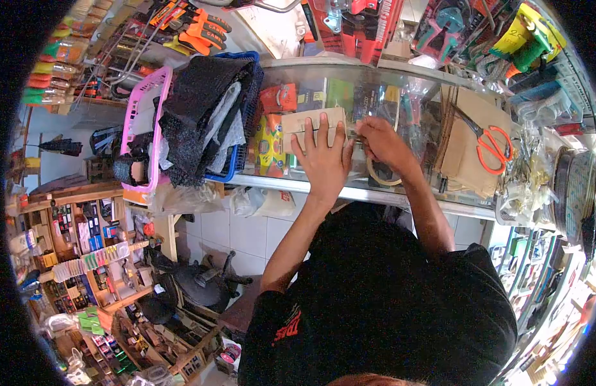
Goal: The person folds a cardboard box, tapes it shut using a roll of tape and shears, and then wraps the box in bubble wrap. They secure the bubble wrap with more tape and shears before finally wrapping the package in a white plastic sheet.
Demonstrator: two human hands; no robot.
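A small brown cardboard box (pixel 294 122) lies on the glass-topped counter (pixel 288 74). Spread flat over its near side is my left hand (pixel 325 164), fingers apart and pressing on the cardboard. At the box's right end, my right hand (pixel 386 147) is closed with the fingers curled in; what they grip, if anything, is hidden. A ring that looks like a roll of tape (pixel 379 178) shows just below my right wrist. Farther right, scissors with orange handles (pixel 494 151) rest on flat brown cardboard sheets (pixel 468 122).
A pink basket (pixel 157 116) and a blue basket (pixel 228 172) with black bubble wrap (pixel 198 96) stand at the left. Packaged tools (pixel 359 29) hang at the back. Plastic bags (pixel 526 183) sit at the right end. Behind, on the floor, is a dark swivel chair (pixel 201 280).
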